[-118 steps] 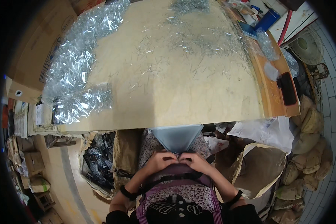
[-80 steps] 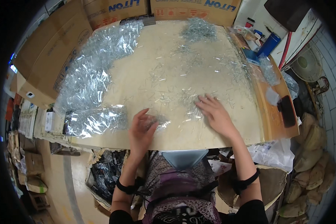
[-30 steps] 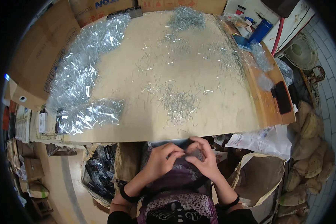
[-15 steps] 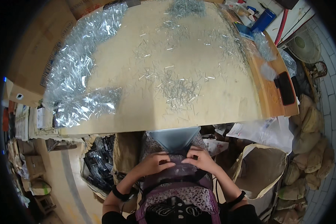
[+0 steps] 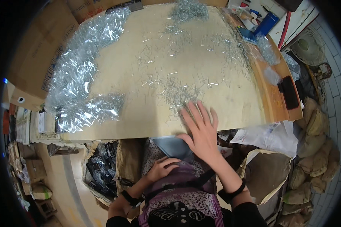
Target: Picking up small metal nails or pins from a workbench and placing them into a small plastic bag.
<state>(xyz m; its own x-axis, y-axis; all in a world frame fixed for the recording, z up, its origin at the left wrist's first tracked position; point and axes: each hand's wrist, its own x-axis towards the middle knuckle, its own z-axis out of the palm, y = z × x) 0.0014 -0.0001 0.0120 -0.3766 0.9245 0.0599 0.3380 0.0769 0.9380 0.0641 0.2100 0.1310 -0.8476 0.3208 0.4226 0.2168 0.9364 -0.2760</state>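
Observation:
My right hand (image 5: pixel 201 130) reaches over the table's front edge, open, with its fingers spread. Its fingertips rest at the near side of a loose scatter of thin, silvery wire pins (image 5: pixel 178 92). Lower down, my left hand (image 5: pixel 161 169) stays over my lap with curled fingers, thumb and fingertips close together; whatever they may hold is too small to make out. Between the hands and the table edge, a grey-blue sheet or tray (image 5: pixel 172 146) slopes down to my lap, partly covered by my right hand.
A long heap of shiny clear plastic pieces (image 5: pixel 74 70) lines the table's left side. More pins form a pile (image 5: pixel 189 10) at the far edge. A phone (image 5: pixel 290 92) lies at right. Below stand an open sack (image 5: pixel 267 174) and a bin of dark packets (image 5: pixel 102 162).
My right hand has left its place beside the left hand, moved up and forward to the pins, and spread its fingers. The left hand has stayed nearly in place, curled.

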